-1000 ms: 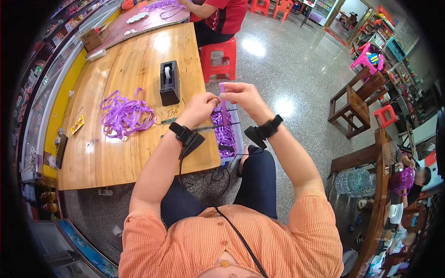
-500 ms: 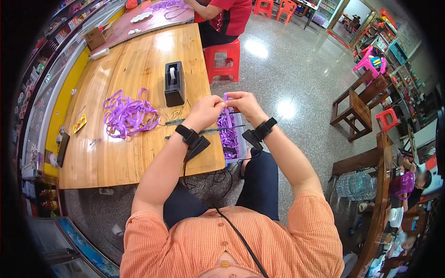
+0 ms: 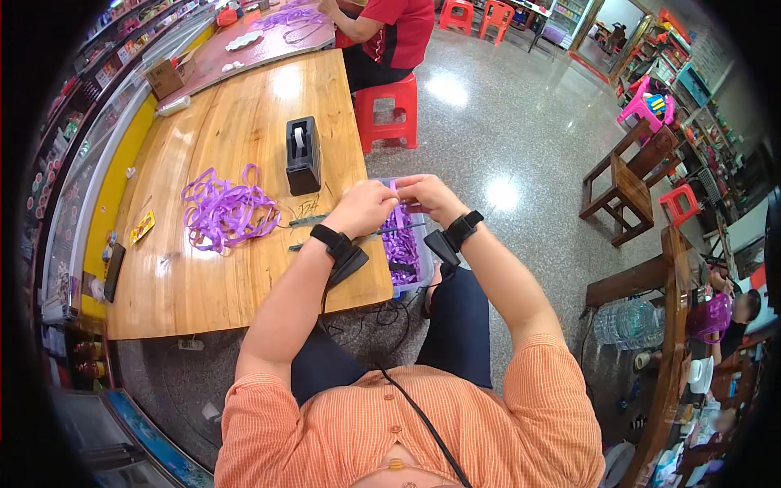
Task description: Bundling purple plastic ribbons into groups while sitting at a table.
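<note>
My left hand and my right hand meet over the table's right edge, fingertips pinched close together. Between them shows a short piece of purple ribbon, gripped by both hands as far as I can see. Directly below, a clear plastic bin beside the table holds many purple ribbon pieces. Thin dark rods lie on the tabletop by my left wrist, one reaching out over the bin. A loose heap of long purple ribbon rests farther left, and a black tape dispenser stands beyond my left hand.
The wooden table also bears a small yellow packet. At its far end, a person in red sits on a red stool by more purple ribbon. A wooden chair stands right. Black cables hang near my knees.
The ribbon stood up above my fingertips before; less of it shows there now. My right hand has dipped slightly, and my fingertips have come closer together. The whole view has shifted a little.
</note>
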